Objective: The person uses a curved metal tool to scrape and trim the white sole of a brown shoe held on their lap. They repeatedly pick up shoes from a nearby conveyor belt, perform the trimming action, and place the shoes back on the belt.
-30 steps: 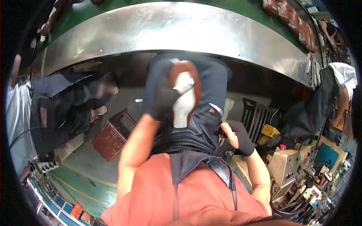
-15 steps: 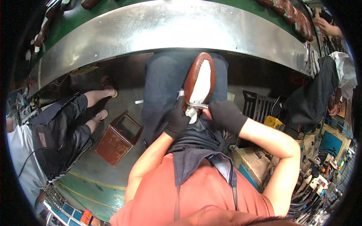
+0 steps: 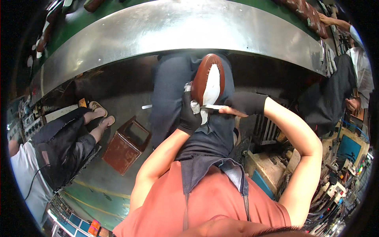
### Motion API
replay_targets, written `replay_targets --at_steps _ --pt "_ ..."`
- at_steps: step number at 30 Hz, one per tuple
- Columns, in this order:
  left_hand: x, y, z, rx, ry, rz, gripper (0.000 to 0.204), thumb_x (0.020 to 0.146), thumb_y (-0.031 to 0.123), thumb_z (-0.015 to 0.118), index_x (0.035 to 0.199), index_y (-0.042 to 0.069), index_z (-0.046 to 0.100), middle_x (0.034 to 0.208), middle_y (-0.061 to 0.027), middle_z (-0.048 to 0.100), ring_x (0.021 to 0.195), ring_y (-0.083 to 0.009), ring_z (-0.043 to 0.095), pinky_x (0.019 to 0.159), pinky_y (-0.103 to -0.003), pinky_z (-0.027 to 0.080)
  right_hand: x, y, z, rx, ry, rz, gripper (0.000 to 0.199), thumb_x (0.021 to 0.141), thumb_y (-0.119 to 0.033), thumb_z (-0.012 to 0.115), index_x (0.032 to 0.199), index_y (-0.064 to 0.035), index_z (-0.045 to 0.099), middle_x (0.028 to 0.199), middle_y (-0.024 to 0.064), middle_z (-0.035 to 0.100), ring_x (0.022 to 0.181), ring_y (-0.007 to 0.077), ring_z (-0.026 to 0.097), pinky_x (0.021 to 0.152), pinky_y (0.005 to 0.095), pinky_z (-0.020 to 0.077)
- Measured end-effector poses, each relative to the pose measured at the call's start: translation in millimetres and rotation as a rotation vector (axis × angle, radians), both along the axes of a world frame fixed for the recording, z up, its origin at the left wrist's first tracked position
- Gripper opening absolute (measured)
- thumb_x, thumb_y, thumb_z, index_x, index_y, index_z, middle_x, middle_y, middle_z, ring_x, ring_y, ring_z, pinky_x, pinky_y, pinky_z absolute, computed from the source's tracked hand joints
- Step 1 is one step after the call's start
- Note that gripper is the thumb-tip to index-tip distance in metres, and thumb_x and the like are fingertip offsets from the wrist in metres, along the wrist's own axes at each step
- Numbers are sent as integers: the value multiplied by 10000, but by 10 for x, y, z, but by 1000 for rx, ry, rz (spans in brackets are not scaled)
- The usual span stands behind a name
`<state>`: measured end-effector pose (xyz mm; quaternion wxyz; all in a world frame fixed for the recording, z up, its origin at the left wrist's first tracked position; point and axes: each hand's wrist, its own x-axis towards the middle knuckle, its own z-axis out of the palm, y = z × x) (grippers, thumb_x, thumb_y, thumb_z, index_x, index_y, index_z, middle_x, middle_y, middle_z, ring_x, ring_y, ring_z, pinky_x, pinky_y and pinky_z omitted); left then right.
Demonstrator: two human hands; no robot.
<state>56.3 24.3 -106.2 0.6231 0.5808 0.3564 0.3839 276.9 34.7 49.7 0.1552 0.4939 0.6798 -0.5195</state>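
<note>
A brown leather shoe upper (image 3: 202,81) lies bottom-up across my lap, toe toward the bench, with a white insole strip (image 3: 212,85) along its underside. My left hand (image 3: 189,113), in a black fingerless glove with white tape on the fingers, is closed around the shoe's left side near the heel. From the right, my right hand (image 3: 246,104), gloved in black too, grips a thin, flat, light-coloured tool (image 3: 214,106), which looks like a blade. It lies crosswise over the heel end, touching or just above it. My left fingers hide part of the heel.
A metal-edged bench (image 3: 173,29) with a green top runs ahead, with brown shoes (image 3: 306,15) at its far right. A brown stool (image 3: 123,152) stands at left. One person (image 3: 59,138) sits left, another (image 3: 331,91) is at right. Cluttered machinery (image 3: 335,189) lies lower right.
My right hand has moved a little right and up, turning so its fingers extend along the tool. The shoe has shifted slightly. The left person's legs have moved closer together.
</note>
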Motion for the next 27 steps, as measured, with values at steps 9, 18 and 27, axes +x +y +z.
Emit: replay_targets --at_steps 9,18,27 --pt "-165 405 -81 -667 -210 -303 709 965 327 517 1475 57 104 1413 -140 367 1270 -259 424 1018 -371 407 -627 -422 187 575 160 -29 385 881 -388 587 812 -18 665 708 196 610 706 321 651 621 419 499" --pt "-63 564 548 -936 -316 -371 650 983 556 356 1402 60 376 1291 -93 524 1140 -209 533 975 -346 434 -88 -546 -467 -334 514 -885 509 990 -467 440 1217 -38 592 1068 -1 627 916 114 564 804 310 476" --pt "121 384 186 -15 96 -20 502 882 209 639 1290 8 428 1209 -152 560 1125 -242 541 952 -342 420 -1 -432 57 1068 -192 -89 337 883 -352 604 791 -27 611 825 129 594 724 292 593 648 402 509"
